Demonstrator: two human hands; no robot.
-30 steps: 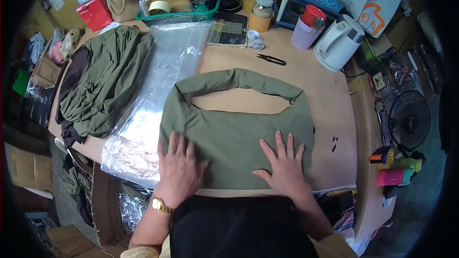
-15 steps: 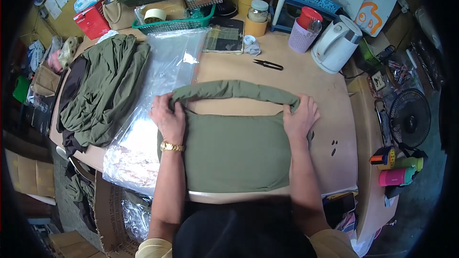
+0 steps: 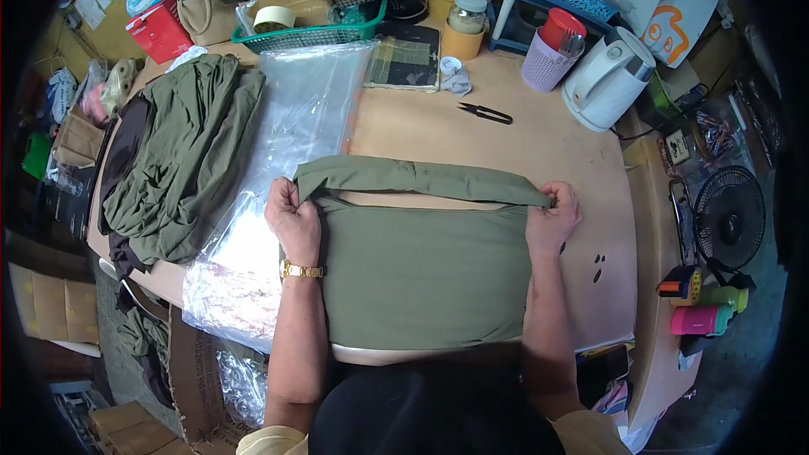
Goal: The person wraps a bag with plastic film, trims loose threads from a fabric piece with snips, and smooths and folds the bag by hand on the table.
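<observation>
A folded olive-green garment [image 3: 425, 278] lies flat on the table in front of me. Its far edge forms a thick folded band, with a narrow gap of tabletop showing between band and body. My left hand [image 3: 294, 217], with a gold watch [image 3: 301, 270] at the wrist, pinches the band's left end. At the right end, my right hand [image 3: 554, 212] grips the same band with curled fingers. The band is stretched between both hands. What the garment is exactly cannot be made out.
Clear plastic bags [image 3: 295, 109] lie left of the garment, beside a heap of olive clothes [image 3: 190, 160]. Thread snips [image 3: 485, 113] rest beyond it. A white kettle [image 3: 608, 80], a lilac cup [image 3: 548, 66], a jar [image 3: 467, 15] and a green basket [image 3: 371, 32] stand at the back.
The band has come nearer to me and the gap has narrowed. My hands are slightly farther apart, with fingers now curled tighter around the band's ends.
</observation>
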